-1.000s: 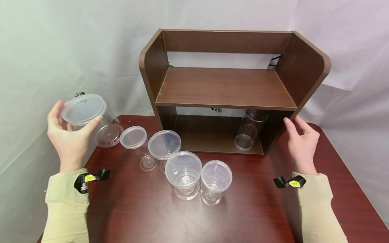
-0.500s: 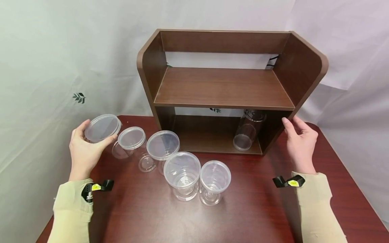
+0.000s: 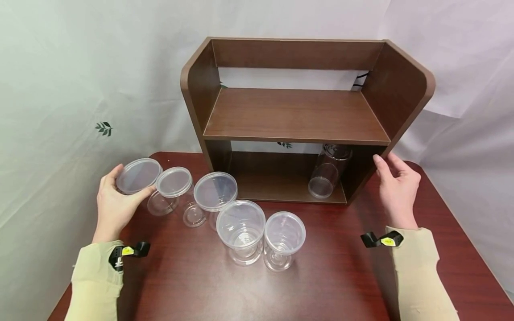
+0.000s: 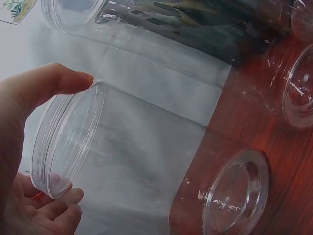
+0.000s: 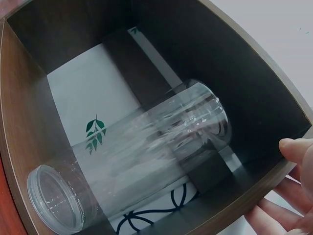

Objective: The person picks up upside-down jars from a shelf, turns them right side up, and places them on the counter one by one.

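Note:
My left hand (image 3: 117, 203) grips a clear lidded plastic jar (image 4: 146, 142) by its lid (image 3: 139, 175), thumb on one side and fingers on the other. That jar is upright, its base (image 3: 162, 203) at the table, leftmost in a row of similar jars. Beside it stands a narrower lidded jar (image 3: 175, 182). At the far side, my right hand (image 3: 399, 191) pinches the right side panel of a brown wooden shelf (image 3: 295, 113) between thumb and fingers. Inside the lower compartment, near that panel, a tall clear jar (image 5: 142, 152) stands with its lid end down.
Three more jars with lids continue the row to the right: one wide jar (image 3: 216, 191), another wide jar (image 3: 241, 227) nearer the front, and a narrower jar (image 3: 284, 236). They stand on a dark red table (image 3: 257, 294). Pale cloth (image 3: 100, 67) hangs behind and at both sides.
My left hand has brought its jar down and to the right, from the table's left edge to beside the narrow jar. The right hand keeps its hold on the shelf.

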`<state>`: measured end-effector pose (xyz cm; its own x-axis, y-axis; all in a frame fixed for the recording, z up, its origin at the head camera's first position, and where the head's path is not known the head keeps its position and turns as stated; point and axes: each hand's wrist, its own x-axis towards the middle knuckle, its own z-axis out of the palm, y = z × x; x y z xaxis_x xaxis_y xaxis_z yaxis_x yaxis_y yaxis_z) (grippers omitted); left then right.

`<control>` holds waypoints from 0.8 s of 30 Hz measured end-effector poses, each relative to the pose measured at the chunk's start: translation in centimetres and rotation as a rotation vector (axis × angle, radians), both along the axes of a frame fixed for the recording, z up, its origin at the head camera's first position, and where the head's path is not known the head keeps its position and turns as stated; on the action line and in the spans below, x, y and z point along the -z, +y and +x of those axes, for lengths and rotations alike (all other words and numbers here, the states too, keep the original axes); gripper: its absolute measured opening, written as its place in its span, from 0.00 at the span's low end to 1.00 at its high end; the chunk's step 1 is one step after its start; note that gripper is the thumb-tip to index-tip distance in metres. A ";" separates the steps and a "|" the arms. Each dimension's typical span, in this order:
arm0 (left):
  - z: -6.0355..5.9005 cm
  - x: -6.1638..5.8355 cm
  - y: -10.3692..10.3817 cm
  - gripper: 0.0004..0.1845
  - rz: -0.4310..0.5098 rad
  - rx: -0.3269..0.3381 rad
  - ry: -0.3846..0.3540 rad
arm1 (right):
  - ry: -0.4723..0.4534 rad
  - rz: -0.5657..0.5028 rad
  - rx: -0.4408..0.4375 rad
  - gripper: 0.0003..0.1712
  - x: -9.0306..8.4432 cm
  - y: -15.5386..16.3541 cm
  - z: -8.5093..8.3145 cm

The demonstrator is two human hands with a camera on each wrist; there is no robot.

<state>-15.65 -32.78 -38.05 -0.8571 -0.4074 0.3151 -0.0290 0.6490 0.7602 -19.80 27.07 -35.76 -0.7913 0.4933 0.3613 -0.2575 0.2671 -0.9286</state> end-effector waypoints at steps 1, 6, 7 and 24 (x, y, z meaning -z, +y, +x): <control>0.0 0.0 0.0 0.55 0.000 0.005 -0.007 | 0.003 -0.010 -0.004 0.20 0.0 0.0 0.0; 0.2 -0.2 0.0 0.57 -0.013 0.050 -0.046 | 0.007 -0.013 -0.003 0.20 0.0 0.0 0.0; 0.2 -0.2 0.0 0.57 -0.017 0.059 -0.048 | 0.005 -0.005 0.000 0.20 0.0 0.0 0.0; -0.1 -3.9 2.8 0.39 0.187 0.062 0.279 | 0.009 -0.008 0.000 0.20 0.0 0.0 0.0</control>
